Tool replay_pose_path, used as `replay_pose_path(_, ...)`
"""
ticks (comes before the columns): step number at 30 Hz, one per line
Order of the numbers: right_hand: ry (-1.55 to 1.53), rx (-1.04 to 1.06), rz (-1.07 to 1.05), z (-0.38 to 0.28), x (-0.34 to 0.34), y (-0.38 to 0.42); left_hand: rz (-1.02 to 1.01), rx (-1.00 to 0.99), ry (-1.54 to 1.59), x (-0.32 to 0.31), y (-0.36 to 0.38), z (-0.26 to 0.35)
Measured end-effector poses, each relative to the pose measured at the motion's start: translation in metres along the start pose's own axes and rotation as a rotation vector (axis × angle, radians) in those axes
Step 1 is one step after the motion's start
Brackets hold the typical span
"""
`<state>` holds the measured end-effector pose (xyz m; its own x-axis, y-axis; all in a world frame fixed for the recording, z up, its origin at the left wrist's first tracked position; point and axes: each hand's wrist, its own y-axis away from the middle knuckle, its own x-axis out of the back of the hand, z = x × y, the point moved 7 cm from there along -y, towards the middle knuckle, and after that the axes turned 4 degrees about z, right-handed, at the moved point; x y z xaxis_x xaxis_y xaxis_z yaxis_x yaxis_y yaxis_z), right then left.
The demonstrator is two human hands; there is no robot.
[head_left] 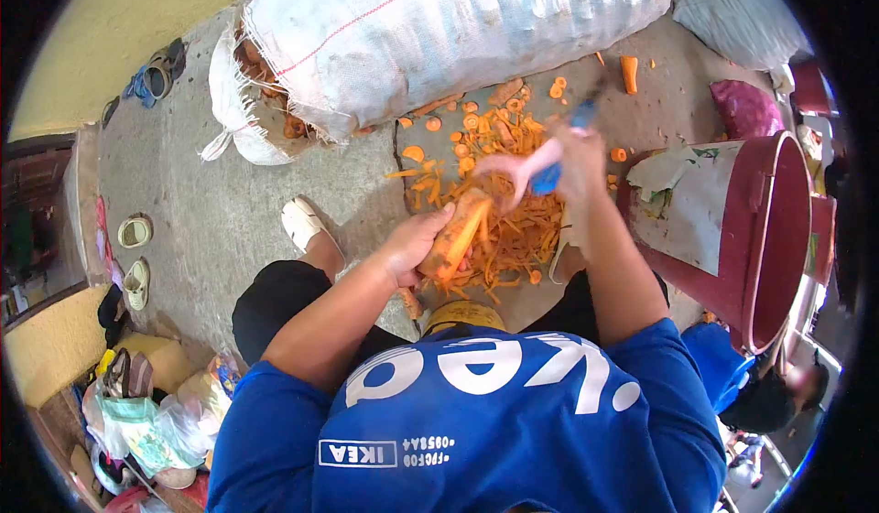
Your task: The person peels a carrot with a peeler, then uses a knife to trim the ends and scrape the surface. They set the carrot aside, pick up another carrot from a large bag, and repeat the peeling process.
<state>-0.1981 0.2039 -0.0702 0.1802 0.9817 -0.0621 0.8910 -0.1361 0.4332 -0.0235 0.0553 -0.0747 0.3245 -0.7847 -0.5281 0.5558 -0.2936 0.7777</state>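
Note:
A large carrot (461, 229), part orange and part still brown-skinned, is gripped in my left hand (417, 243), fingers wrapped round its lower end. My right hand (579, 161), smeared by motion, is closed on a pink Y-shaped peeler (525, 163). The peeler's head is close to the carrot's upper end; whether it touches cannot be made out. Blurred blue parts show on both sides of my right hand. Below both hands lies a heap of orange carrot peelings (513, 243) on the ground, with cut carrot rounds (470, 121) beyond it.
A big white woven sack (412, 46) lies across the far side, its open end showing carrots (295, 127). At right is a maroon bin (746, 266). A carrot piece (629, 74) lies near the sack. Slippers (135, 280) and plastic bags (174, 426) are at left.

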Motion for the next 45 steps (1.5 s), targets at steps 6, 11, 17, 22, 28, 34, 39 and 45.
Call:
replay_pose_path(6, -0.105, -0.101, -0.185, -0.009, -0.019, 0.03, 0.06, 0.02, 0.017, 0.004, -0.002, 0.0)
replay_pose_path(11, -0.072, -0.189, -0.263, 0.008, -0.022, 0.023, -0.01, -0.039, -0.114, 0.0, -0.002, 0.007)
replay_pose_path(17, -0.179, -0.063, 0.065, -0.012, 0.024, -0.027, -0.039, -0.04, -0.101, -0.001, 0.003, 0.008)
replay_pose_path(22, 0.044, -0.143, -0.365, 0.0, -0.044, 0.081, 0.035, -0.012, 0.133, 0.008, -0.009, -0.001)
replay_pose_path(28, -0.05, -0.097, -0.106, 0.013, -0.011, 0.013, 0.051, -0.042, -0.013, 0.007, -0.008, 0.0)
replay_pose_path(34, -0.069, -0.138, -0.208, -0.004, -0.028, 0.042, 0.046, -0.013, 0.12, -0.007, 0.0, 0.007)
replay_pose_path(39, -0.108, -0.122, 0.029, 0.021, 0.009, -0.011, -0.042, 0.025, -0.173, -0.008, 0.008, 0.001)
replay_pose_path(45, -0.158, -0.143, -0.092, -0.01, -0.01, 0.022, 0.046, -0.017, -0.101, -0.004, 0.007, 0.004)
